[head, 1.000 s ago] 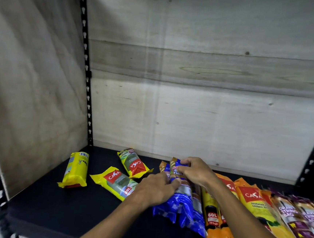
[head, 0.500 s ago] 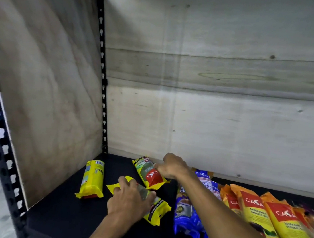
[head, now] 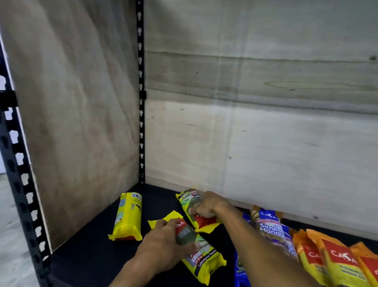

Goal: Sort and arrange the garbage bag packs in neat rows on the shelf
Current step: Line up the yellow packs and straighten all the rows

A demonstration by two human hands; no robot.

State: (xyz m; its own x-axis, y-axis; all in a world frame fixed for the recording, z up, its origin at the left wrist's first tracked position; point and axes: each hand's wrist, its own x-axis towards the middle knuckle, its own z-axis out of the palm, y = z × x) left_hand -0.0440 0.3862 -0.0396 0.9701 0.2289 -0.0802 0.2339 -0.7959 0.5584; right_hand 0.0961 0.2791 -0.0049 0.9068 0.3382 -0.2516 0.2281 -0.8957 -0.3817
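The shelf (head: 97, 245) is a flat, matte black board framed by black perforated steel uprights (head: 140, 88), with pale, grained plywood panels (head: 264, 138) closing the back and the left side.

At 4 o'clock lies a row of long, glossy orange-and-yellow packs (head: 341, 266), edges touching. Just beside it, toward 5 o'clock, lie the crinkled blue packs (head: 269, 228), partly hidden by the right forearm.

At 7 o'clock a yellow cylindrical pack (head: 128, 218) lies alone, barcode side up, apart from both hands.

Near centre bottom, the near yellow pack (head: 203, 259) lies diagonally on the board. The left hand (head: 165, 244) grips its upper end, fingers curled over the film.

At 6 o'clock, near the back panel, the far yellow pack (head: 189, 203) lies diagonally. The right hand (head: 209, 208) grips its middle, thumb and fingers wrapped around the film. The two gripped packs nearly meet at their crimped ends.
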